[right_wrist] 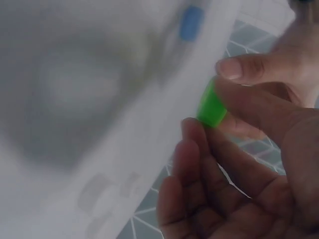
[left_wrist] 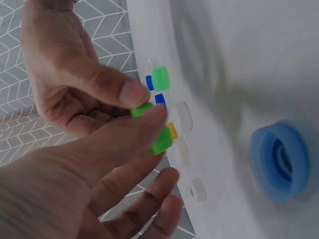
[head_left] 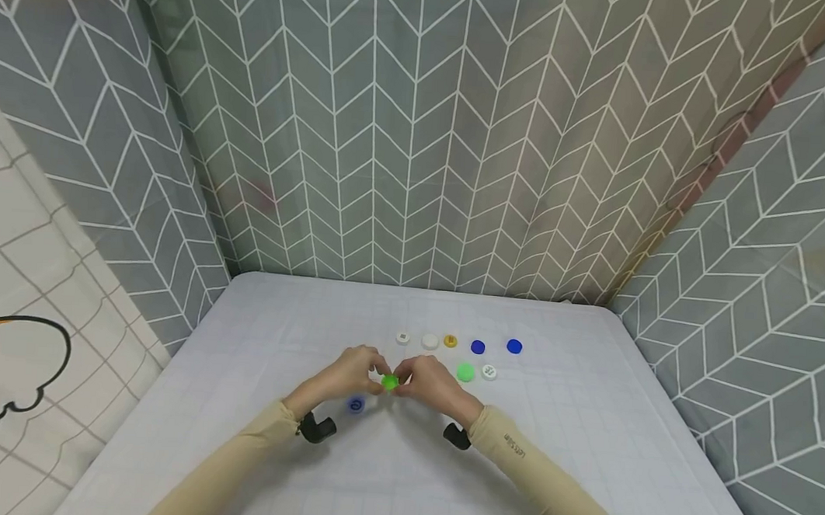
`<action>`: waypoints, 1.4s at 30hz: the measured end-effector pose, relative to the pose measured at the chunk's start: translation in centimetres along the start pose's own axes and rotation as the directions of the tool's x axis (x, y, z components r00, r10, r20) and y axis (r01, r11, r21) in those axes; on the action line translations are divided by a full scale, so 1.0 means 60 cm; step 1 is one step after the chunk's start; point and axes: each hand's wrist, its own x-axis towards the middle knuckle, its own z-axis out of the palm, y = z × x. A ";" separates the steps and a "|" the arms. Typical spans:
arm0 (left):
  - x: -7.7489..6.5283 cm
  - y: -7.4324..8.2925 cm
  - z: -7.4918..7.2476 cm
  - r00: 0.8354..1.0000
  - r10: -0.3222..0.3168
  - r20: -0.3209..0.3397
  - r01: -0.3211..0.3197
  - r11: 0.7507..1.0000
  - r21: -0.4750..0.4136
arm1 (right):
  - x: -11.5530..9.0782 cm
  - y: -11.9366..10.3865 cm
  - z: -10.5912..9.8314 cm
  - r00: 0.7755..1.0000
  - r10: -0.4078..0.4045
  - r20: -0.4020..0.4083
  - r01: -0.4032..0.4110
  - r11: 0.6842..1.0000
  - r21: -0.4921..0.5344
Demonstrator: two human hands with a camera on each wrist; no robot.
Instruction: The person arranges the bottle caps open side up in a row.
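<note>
A bright green bottle cap (head_left: 390, 382) is held up between both hands over the white table. My left hand (head_left: 352, 371) pinches it from the left, the thumb lying across it in the left wrist view. From the other side my right hand (head_left: 435, 385) pinches the same green cap (right_wrist: 211, 108) between thumb and fingertips. The thumbs hide part of the cap. A translucent blue bottle cap (head_left: 356, 405) lies on the table just below the left hand, its hollow side and raised rim (left_wrist: 302, 149) showing in the left wrist view.
Beyond the hands, a row of caps lies on the table (head_left: 556, 452): a printed white cap (head_left: 403, 338), a plain white cap (head_left: 430, 342), a yellow cap (head_left: 451, 341) and two blue caps (head_left: 478, 346). Nearer are a light green cap (head_left: 465, 372) and another white cap (head_left: 489, 372).
</note>
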 end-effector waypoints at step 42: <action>-0.009 0.008 -0.002 0.975 -0.093 0.202 0.084 0.995 0.052 | -0.008 0.009 0.022 0.996 -0.010 0.094 0.014 0.999 -0.039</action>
